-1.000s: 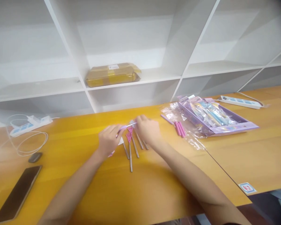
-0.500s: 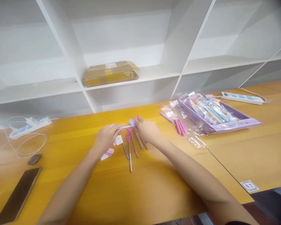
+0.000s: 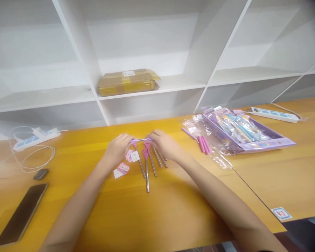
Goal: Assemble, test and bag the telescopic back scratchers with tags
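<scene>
Between my two hands runs a metal rod with purple ends (image 3: 141, 140), apparently a back scratcher, held level just above the table. My left hand (image 3: 118, 148) is closed around its left end, and the fingers of my right hand (image 3: 162, 142) close on its right end, hiding much of both ends. Below lie several metal rods, some with pink hand-shaped heads, like the pink back scratcher (image 3: 146, 154) in the middle. A white card (image 3: 134, 156) and pink printed cards (image 3: 123, 168) rest beside my left hand.
Pink tubes (image 3: 203, 145), a purple stick (image 3: 188, 133) and clear plastic wrap (image 3: 220, 159) lie on the right. Behind them is a purple box (image 3: 267, 144) of packaged items. A phone (image 3: 21, 215), dark case (image 3: 41, 174) and power strip (image 3: 36, 139) are left; a taped parcel (image 3: 128, 82) sits on the shelf.
The metal rod now shows level between my hands, with purple at both ends. My right hand has come slightly lower and its fingers are wrapped closer. The view has shifted a little.
</scene>
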The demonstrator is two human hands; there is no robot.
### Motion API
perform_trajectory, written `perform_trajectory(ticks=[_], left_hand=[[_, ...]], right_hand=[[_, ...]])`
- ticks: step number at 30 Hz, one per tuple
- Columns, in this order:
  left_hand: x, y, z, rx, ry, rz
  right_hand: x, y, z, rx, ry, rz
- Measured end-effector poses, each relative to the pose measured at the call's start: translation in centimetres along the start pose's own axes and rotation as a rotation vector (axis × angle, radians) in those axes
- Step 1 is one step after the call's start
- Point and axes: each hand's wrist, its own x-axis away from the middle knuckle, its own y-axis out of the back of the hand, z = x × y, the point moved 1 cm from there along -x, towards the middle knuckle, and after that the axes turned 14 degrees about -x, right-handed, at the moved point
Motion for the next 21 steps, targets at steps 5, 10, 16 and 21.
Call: perform_trajectory(ticks=[5, 10, 16, 21], left_hand=[[0.0, 0.5, -1.0, -0.026, -0.013, -0.012], [0.0, 0.5, -1.2, -0.094, -0.044, -0.048], [0.1, 0.4, -1.0, -0.188, -0.073, -0.053], [0.1, 0.2, -1.0, -0.183, -0.068, -0.024]], right_hand=[[-0.1, -0.1, 0.2, -0.022, 0.124, -0.054], [-0.1, 0.1, 0.6, 0.084, 0.238, -0.069], [-0.3, -0.4, 0.1, 0.2, 0.303, -0.078], [-0.2, -0.9, 0.0, 0.328, 0.237, -0.098]])
